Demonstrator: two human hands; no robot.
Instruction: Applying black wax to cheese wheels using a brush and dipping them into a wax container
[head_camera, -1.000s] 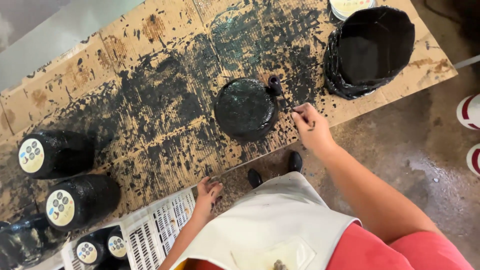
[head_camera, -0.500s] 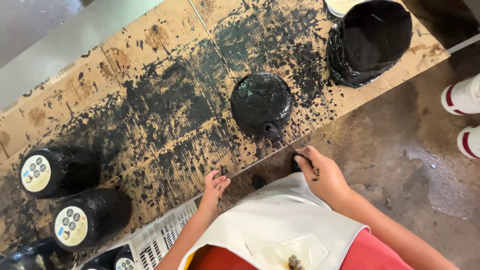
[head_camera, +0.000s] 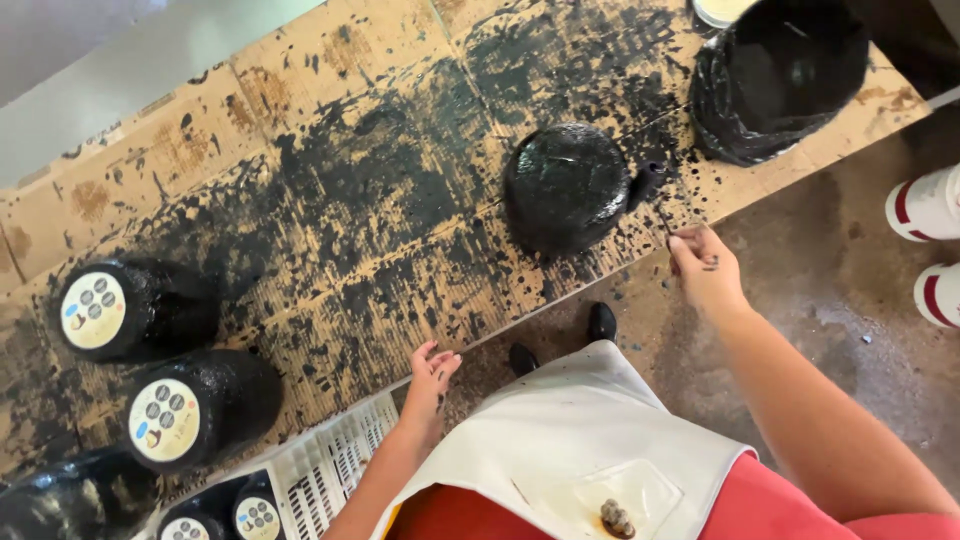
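- two black wheels with round labels, one (head_camera: 135, 308) above the other (head_camera: 200, 410), stand at the left of the desk (head_camera: 330, 120), on paint-smeared cardboard.
- a white crate (head_camera: 325, 465) sits below them with more labelled wheels inside.
- the left hand (head_camera: 432, 378) is spread, fingers loose, at the desk's near edge, holding nothing.
- a wet black wheel (head_camera: 566, 187) lies right of centre on the cardboard.
- a brush (head_camera: 650, 190) touches the wheel's right side.
- the right hand (head_camera: 706, 268) pinches the brush handle.
- a black-lined bucket (head_camera: 780, 75) stands at the far right.
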